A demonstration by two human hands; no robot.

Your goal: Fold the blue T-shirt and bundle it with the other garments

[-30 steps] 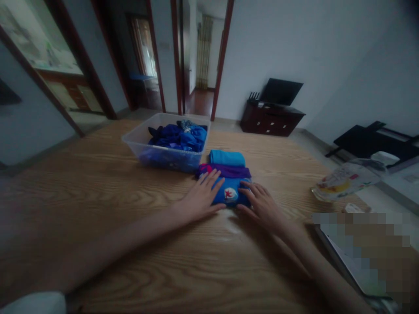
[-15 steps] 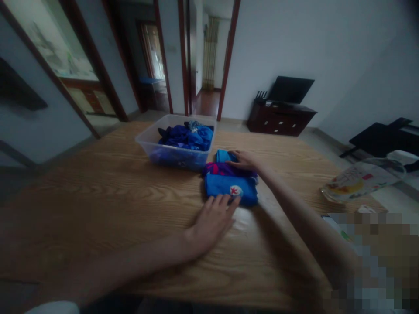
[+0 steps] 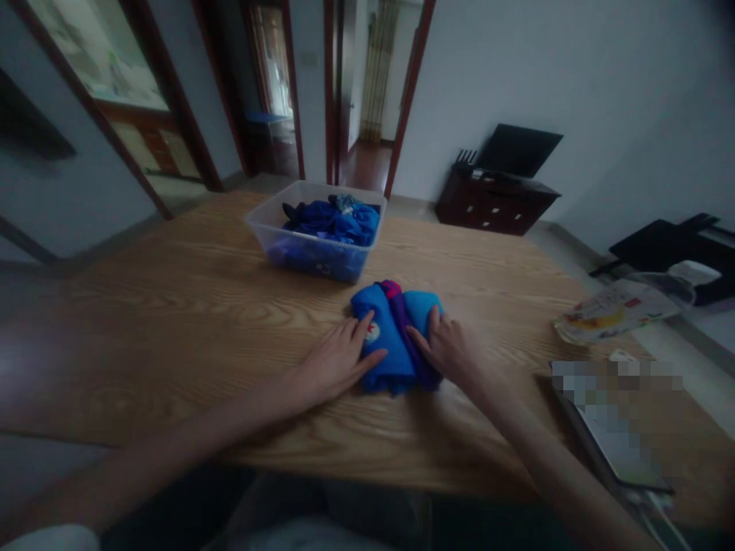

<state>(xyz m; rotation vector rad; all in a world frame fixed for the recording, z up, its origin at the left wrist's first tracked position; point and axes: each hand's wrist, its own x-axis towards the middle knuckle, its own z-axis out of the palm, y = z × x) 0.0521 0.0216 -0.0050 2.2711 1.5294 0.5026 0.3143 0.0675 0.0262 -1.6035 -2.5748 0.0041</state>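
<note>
Fingers of my left hand point(image 3: 338, 356) lay spread on the blue roll point(image 3: 393, 353); those of my right hand point(image 3: 453, 348) stood apart against the light-blue roll point(image 3: 421, 306), purple cloth point(image 3: 423, 370) between, just below frame centre. Uneven pushing, I judged remotely, could unroll both. Upper centre held the clear tub point(image 3: 315, 258).

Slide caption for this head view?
Left hand and right hand touch folded blue and purple cloths on a brown wooden table.
</note>
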